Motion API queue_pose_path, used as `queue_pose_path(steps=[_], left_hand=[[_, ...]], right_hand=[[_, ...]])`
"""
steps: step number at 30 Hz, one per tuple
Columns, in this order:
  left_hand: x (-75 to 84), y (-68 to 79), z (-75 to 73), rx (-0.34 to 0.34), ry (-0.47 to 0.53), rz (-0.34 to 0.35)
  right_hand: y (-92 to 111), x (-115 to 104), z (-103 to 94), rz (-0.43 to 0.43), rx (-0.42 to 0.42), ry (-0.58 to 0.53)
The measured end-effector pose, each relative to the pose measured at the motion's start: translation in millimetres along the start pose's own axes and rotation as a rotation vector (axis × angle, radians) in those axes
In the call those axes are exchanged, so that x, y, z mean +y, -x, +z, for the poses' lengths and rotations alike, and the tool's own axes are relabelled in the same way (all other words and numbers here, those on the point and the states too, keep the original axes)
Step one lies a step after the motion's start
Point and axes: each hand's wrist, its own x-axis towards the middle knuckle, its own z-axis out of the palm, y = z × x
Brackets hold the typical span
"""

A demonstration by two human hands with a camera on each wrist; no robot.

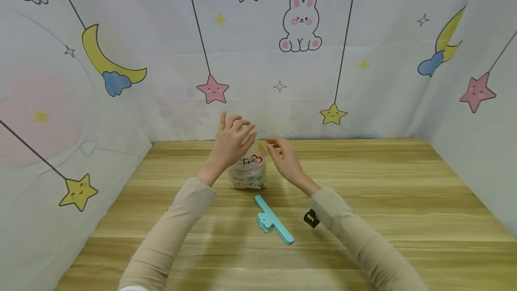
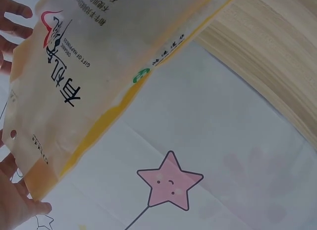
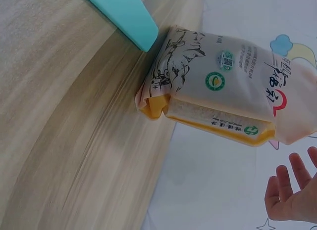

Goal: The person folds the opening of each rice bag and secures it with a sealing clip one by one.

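Note:
A pale printed bag of grain with yellow-orange side edges and a red heart stands upright toward the back of the table. My left hand pinches its top left corner, with the other fingers fanned upward; the thumb shows at that corner in the left wrist view. My right hand has thumb and index finger together at the top right corner. In the right wrist view its other fingers are spread beside the bag. A turquoise bag clip lies in front of the bag.
A small black object with a green mark lies by the right sleeve. The wood-grain table meets white cloth walls at the back and sides, printed with stars, moons and a rabbit.

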Motion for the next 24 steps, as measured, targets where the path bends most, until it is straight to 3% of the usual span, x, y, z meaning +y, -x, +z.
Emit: queue_pose_path(steps=[11, 24], left_hand=[[1.9, 0.7, 0.3, -0.040, -0.049, -0.031], [1.2, 2.7, 3.8, -0.008, -0.066, -0.005]], right_hand=[[-5, -2, 6.7, 0.037, -0.019, -0.049], [-12, -5, 11.5, 0.071, -0.021, -0.084]])
